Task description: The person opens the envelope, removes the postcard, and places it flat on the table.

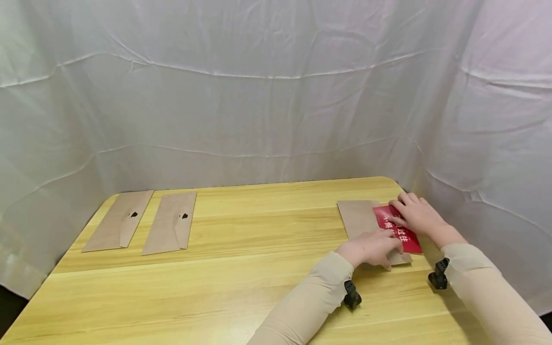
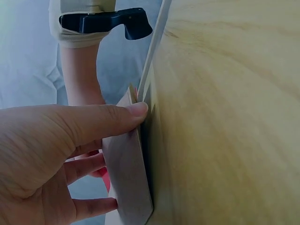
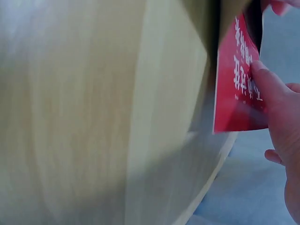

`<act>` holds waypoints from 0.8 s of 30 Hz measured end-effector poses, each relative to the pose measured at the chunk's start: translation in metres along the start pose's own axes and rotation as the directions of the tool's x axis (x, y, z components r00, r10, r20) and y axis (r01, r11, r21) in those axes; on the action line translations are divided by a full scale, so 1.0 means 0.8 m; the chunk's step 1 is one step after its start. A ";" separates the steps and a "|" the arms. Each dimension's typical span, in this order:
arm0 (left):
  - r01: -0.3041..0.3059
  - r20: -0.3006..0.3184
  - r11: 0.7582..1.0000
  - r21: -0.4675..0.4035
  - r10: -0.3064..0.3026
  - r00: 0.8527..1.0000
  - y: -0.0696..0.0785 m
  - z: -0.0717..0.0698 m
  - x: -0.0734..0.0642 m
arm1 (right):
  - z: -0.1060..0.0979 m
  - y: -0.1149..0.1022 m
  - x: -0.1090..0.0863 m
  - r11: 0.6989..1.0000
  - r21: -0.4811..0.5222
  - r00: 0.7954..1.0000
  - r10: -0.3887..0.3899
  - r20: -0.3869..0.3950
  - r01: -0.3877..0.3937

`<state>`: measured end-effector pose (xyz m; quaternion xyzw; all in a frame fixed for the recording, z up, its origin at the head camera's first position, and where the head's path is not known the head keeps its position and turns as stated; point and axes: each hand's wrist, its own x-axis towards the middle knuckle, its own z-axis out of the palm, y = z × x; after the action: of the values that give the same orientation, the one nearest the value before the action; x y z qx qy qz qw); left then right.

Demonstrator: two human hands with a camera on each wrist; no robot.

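A brown kraft-paper envelope (image 1: 356, 218) lies at the right end of the table. My left hand (image 1: 373, 247) grips its near edge, the thumb (image 2: 126, 115) on one side and fingers on the other. A red card (image 3: 234, 110) with white printed characters overlaps the envelope's right part in the head view. My right hand (image 1: 416, 215) holds this card, its thumb (image 3: 267, 79) lying on the printed face. In the right wrist view the card's upper end runs in by the brown paper at the envelope's opening, where part of it is hidden.
Two more brown envelopes (image 1: 118, 220) (image 1: 170, 223) with dark round marks lie side by side at the table's left end. White curtains (image 1: 258, 115) hang behind and along both sides of the wooden table (image 1: 194, 297). A black camera sits on each wrist.
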<state>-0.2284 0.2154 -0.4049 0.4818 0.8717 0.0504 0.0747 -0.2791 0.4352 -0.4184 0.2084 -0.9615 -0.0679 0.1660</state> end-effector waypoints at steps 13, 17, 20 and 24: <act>0.024 0.060 0.999 -0.027 -0.023 0.998 -0.006 -0.003 -0.002 | -0.012 0.015 -0.012 0.995 -0.093 1.000 -0.018 0.020 0.020; 0.021 0.066 1.000 -0.022 -0.020 0.998 -0.009 -0.005 -0.005 | -0.021 0.017 -0.011 0.993 -0.110 0.999 -0.033 0.033 0.036; 0.023 0.071 1.000 -0.013 -0.022 0.997 -0.010 -0.007 -0.007 | -0.023 0.019 -0.010 0.991 -0.129 0.999 -0.044 0.023 0.047; 0.031 0.084 0.999 -0.013 -0.030 0.996 -0.010 -0.009 -0.009 | -0.023 0.023 -0.009 0.988 -0.147 0.999 -0.048 0.005 0.048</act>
<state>-0.2329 0.2051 -0.3988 0.4697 0.8745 0.0350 0.1154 -0.2735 0.4533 -0.3996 0.2186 -0.9487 -0.1430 0.1785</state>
